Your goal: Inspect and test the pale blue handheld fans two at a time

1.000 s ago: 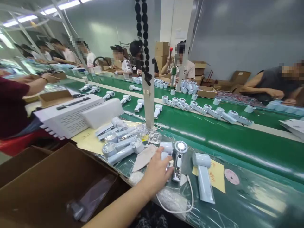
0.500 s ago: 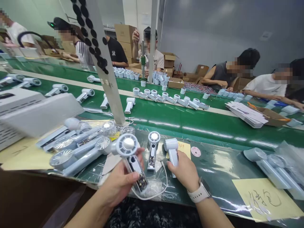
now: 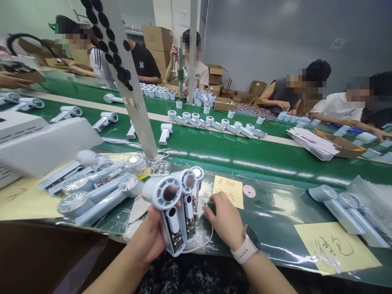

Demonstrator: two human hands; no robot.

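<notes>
My left hand [image 3: 153, 234] is closed around two pale blue handheld fans side by side. The nearer fan [image 3: 167, 194] and the one beside it [image 3: 188, 181] have their round heads up, with circuit boards showing in their open handles. Behind them, partly hidden, lies a third fan [image 3: 198, 173] on the bench. My right hand [image 3: 226, 220], with a watch on its wrist, is at the plug end of a white cable [image 3: 202, 246]. Its fingers are curved, with a gap between thumb and forefinger; no firm grip on the cable shows.
Several fans [image 3: 101, 190] are heaped at left beside a white box [image 3: 21, 132]. More fans [image 3: 339, 206] lie at right near a yellow note [image 3: 333, 247]. A slanted post [image 3: 139, 118] rises at the bench's far edge. Beyond runs a green conveyor [image 3: 214, 149] carrying fans, with several people behind it.
The fan that was under my right hand is now beside the first one in my left hand. My right hand has let go and moved left to the cable's end.
</notes>
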